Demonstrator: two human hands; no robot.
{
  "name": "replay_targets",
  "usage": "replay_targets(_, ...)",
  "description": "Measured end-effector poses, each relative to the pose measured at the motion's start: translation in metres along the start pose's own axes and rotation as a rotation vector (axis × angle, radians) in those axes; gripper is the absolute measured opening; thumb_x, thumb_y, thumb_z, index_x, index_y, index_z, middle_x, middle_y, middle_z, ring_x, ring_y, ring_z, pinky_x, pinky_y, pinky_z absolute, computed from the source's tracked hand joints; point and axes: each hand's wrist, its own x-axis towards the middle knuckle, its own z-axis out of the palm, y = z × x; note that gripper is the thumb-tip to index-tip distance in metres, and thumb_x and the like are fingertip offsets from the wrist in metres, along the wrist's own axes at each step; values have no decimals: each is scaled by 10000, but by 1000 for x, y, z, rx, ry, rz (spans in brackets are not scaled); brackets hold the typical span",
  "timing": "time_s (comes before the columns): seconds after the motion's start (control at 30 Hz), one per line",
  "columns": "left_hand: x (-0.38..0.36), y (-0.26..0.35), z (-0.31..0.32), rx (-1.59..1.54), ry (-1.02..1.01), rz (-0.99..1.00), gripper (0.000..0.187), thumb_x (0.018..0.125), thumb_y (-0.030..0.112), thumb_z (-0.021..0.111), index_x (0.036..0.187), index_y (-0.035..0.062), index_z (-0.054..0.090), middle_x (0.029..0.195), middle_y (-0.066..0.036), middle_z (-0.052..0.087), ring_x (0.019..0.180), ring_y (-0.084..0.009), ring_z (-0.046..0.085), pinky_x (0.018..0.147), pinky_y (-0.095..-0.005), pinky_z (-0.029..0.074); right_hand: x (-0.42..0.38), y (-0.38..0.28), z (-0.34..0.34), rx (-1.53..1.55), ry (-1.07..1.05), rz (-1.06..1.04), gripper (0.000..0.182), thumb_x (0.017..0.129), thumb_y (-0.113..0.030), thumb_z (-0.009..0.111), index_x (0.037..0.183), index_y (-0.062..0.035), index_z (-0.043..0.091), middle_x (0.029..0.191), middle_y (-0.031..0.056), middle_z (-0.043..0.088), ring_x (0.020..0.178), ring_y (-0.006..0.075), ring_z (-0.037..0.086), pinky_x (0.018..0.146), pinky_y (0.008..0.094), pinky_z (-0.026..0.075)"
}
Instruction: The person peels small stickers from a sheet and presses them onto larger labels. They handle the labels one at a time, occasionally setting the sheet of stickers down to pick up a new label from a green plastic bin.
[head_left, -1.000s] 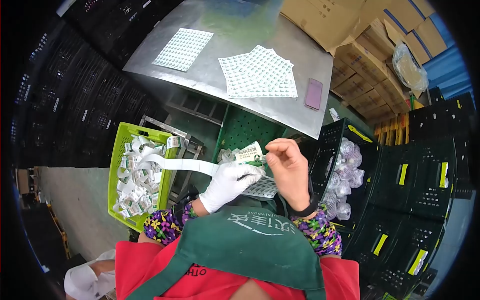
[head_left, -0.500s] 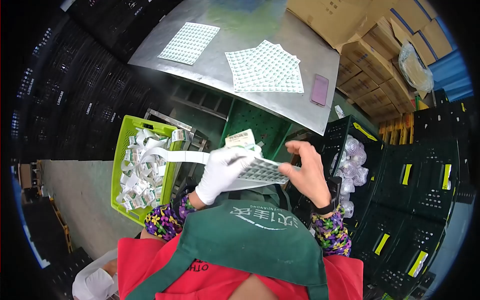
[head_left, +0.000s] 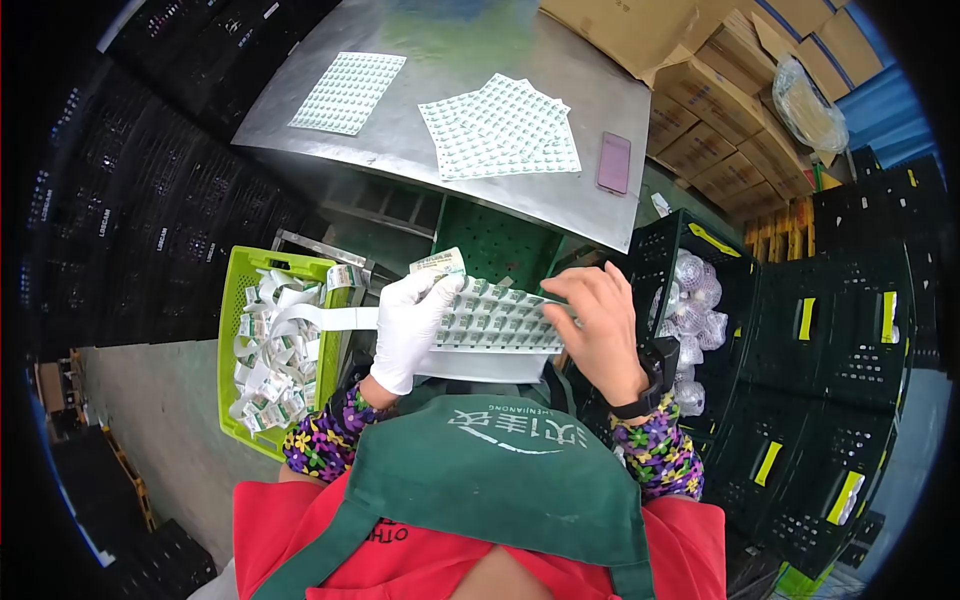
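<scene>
Holding a sticker sheet point(head_left: 495, 318) by its left edge, pinched between thumb and fingers of the white-gloved left hand point(head_left: 408, 325). Showing just beyond those fingertips, at 12 o'clock: a printed label point(head_left: 438, 263). Running out from the glove toward 9 o'clock: a white strip point(head_left: 350, 319). Placed at the sheet's opposite edge, at 3 o'clock: the bare right hand point(head_left: 605, 330), fingers curled, only a narrow gap between thumb and index finger; cannot tell pinching from mere touching there. Stretched between both hands, rows of stickers uppermost: the sheet itself, with the green apron point(head_left: 500, 480) near it at 6 o'clock.

Farther out, taking the sheet as clock centre: at 9, a lime-green basket point(head_left: 233, 300) full of tangled labels point(head_left: 270, 370). At 12, a dark green crate point(head_left: 480, 235), and beyond it a metal table point(head_left: 600, 95). Lying on the table: a single sheet point(head_left: 348, 92) at 11, overlapping sheets point(head_left: 497, 130) at 12, a phone point(head_left: 614, 163) at 1. At 2, stacked cartons point(head_left: 730, 120). At 3, a black crate point(head_left: 738, 300) with netted round bundles point(head_left: 705, 295) inside. At 10, tall black stacks point(head_left: 130, 230).
</scene>
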Motion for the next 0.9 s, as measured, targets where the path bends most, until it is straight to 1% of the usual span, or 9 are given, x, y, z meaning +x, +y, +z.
replay_targets(0.27, 3, 9, -3, 158, 60, -229, 212, 893, 185, 665, 908, -22, 710, 765, 15, 649, 710, -39, 523, 639, -218, 439, -4, 16, 12, -145, 41, -315, 99, 794, -72, 681, 848, -86, 598, 808, 10, 558, 754, 160, 564, 1008, 455, 382)
replay_targets(0.37, 3, 4, -4, 184, -132, 200, 148, 862, 125, 666, 880, -16, 707, 849, -64, 717, 815, -134, 654, 747, -277, 504, 7, 10, -4, 940, -44, 486, 103, 931, -132, 624, 902, -51, 567, 867, -12, 581, 779, 90, 546, 821, 256, 437)
replay_targets(0.4, 0, 0, -1, 221, -210, 227, 113, 848, 114, 684, 870, 7, 712, 861, -90, 718, 818, -162, 668, 735, -284, 508, 10, 17, 2, 1190, -108, 485, 137, 933, -154, 637, 925, -44, 556, 889, -22, 578, 790, 75, 547, 733, 209, 438)
replay_targets(0.5, -6, 19, 7, 356, -404, 243, 119, 832, 145, 714, 868, 32, 708, 854, -100, 713, 761, -221, 679, 682, -308, 518, 27, -11, 0, 1637, -321, 673, 189, 936, -220, 644, 935, -65, 536, 822, -21, 517, 797, 67, 515, 755, 282, 450)
replay_targets(0.6, -9, 22, 13, 294, -512, 212, 127, 833, 158, 717, 873, 38, 711, 856, -95, 713, 748, -227, 678, 666, -309, 516, 35, -12, 13, 1596, -350, 621, 133, 943, -171, 630, 951, -57, 562, 845, -26, 540, 768, 53, 510, 713, 251, 446)
replay_targets(0.63, -8, 21, 14, 301, -510, 303, 140, 846, 152, 716, 856, 13, 709, 792, -68, 708, 697, -132, 646, 641, -274, 499, 38, -16, 15, 1596, -350, 621, 133, 943, -171, 630, 951, -57, 562, 845, -26, 540, 768, 53, 510, 713, 251, 446)
replay_targets(0.67, -8, 20, 14, 302, -510, 303, 140, 846, 152, 716, 856, 13, 709, 792, -68, 708, 697, -132, 646, 641, -274, 499, 41, -20, 16, 1461, -303, 584, 117, 947, -158, 620, 949, -54, 569, 855, -25, 552, 764, 54, 512, 704, 237, 445)
replay_targets(0.83, -18, 8, 13, 255, -650, -54, 174, 882, 201, 665, 932, 45, 723, 884, -57, 725, 780, -127, 663, 712, -278, 511, 60, 11, 21, 1432, 31, 635, 109, 948, -135, 616, 986, -36, 591, 862, -25, 584, 761, 53, 529, 722, 219, 452)
replay_targets(0.9, -25, -2, 14, 335, -603, -24, 148, 870, 165, 673, 922, 35, 722, 863, -71, 715, 776, -142, 660, 719, -282, 509, 64, 22, 18, 1534, 84, 641, 87, 947, -125, 606, 985, -48, 592, 858, -34, 572, 768, 50, 536, 739, 215, 455)
